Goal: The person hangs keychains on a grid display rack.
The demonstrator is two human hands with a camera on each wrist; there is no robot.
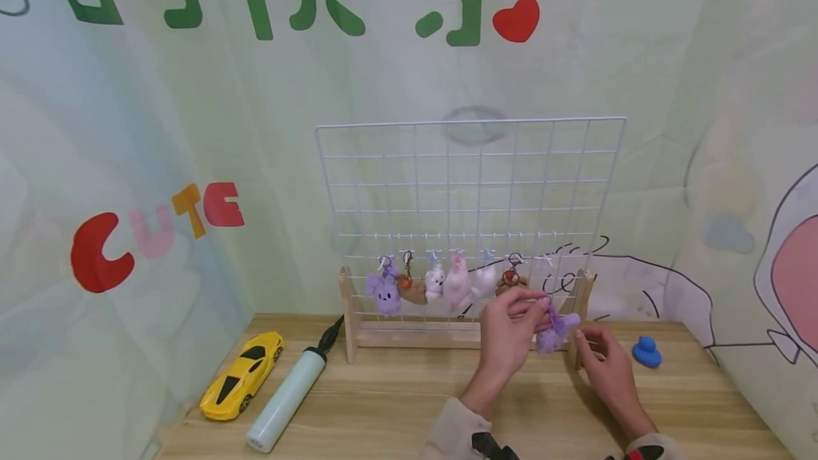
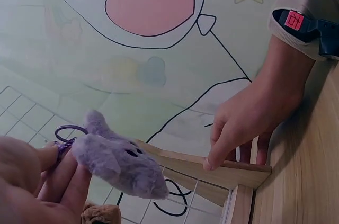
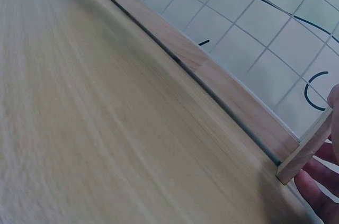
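My left hand (image 1: pixel 508 329) pinches a purple plush keychain (image 1: pixel 554 332) by its purple strap and ring, in front of the rack's right end. In the left wrist view the fluffy plush (image 2: pixel 122 163) hangs beside the fingertips. With thumb and fingers on either side, my right hand (image 1: pixel 606 368) grips the right upright (image 1: pixel 580 297) of the wooden stand. That stand holds a white wire grid (image 1: pixel 447 183). Along a row of hooks hang several plush keychains, among them a purple one (image 1: pixel 386 291), a pink one (image 1: pixel 457 282) and a brown one (image 1: pixel 412 289).
At the left of the wooden table (image 1: pixel 396 403) lie a yellow toy car (image 1: pixel 243 376) and a pale blue hand pump (image 1: pixel 287 397) with a black nozzle. A small blue rubber duck (image 1: pixel 647 352) sits right of my right hand. Printed cloth (image 1: pixel 281 105) stands behind.
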